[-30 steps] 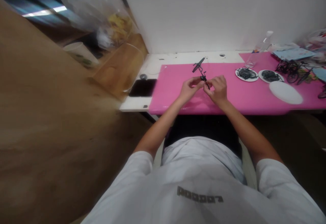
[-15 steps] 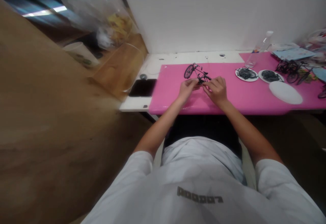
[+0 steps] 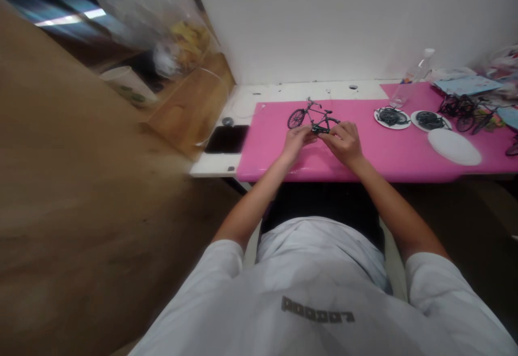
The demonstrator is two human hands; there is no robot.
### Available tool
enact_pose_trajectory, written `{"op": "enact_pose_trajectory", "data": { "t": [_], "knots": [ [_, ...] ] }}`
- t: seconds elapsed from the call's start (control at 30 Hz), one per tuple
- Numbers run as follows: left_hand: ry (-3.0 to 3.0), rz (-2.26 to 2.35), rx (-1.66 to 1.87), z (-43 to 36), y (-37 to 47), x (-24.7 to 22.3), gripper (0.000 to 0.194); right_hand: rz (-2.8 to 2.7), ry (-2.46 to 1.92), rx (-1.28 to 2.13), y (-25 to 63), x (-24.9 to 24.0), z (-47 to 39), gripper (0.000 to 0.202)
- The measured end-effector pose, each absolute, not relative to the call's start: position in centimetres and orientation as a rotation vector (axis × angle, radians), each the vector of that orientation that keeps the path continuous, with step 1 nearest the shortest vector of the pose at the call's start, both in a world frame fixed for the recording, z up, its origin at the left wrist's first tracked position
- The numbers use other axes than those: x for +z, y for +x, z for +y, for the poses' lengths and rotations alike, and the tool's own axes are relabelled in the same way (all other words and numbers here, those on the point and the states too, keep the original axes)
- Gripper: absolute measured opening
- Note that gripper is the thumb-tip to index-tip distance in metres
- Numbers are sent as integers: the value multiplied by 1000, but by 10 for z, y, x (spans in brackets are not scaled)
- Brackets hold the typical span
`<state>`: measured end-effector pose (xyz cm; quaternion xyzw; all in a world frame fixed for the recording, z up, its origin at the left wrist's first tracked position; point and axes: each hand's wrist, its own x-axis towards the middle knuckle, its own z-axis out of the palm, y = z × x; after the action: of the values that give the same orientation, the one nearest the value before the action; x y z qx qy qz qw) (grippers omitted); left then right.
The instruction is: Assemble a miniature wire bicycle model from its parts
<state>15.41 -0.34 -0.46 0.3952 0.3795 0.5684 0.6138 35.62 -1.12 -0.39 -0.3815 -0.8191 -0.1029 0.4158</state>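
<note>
A small black model bicycle [image 3: 316, 112] is held between my two hands just over the pink table cover [image 3: 279, 162]. Its front wheel points left and its handlebar stands up at the back. My left hand [image 3: 298, 139] pinches the lower middle of it, near the pedals. My right hand [image 3: 343, 141] has its fingers closed on the lower rear part, by the back wheel. The fingertips hide some of the lower frame, and small details there are too fine to make out.
To the right are two white plates [image 3: 380, 123] of black parts, a bare white plate [image 3: 454, 147], more model bicycles [image 3: 465, 113] and a clear bottle [image 3: 408, 83]. A dark flat phone-like object [image 3: 226, 139] lies left. A white wall [image 3: 324, 27] rises behind.
The model bicycle has tilted more upright and turned, showing more of its side; its front wheel shifted slightly left and down. Both hands stay on its lower part.
</note>
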Motion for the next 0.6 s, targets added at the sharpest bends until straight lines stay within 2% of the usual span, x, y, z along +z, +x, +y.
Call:
{"op": "enact_pose_trajectory", "data": {
  "t": [0.07,0.2,0.6],
  "knots": [
    [905,871,1300,-4,153,-5,15,-2062,-964,-235,357,-3,-11,29],
    [928,864,1302,-4,152,-7,32,-2052,-967,-252,357,-3,-11,30],
    [1107,838,1330,8,147,-27,58,-2006,-946,-214,354,-6,-8,26]
  ]
}}
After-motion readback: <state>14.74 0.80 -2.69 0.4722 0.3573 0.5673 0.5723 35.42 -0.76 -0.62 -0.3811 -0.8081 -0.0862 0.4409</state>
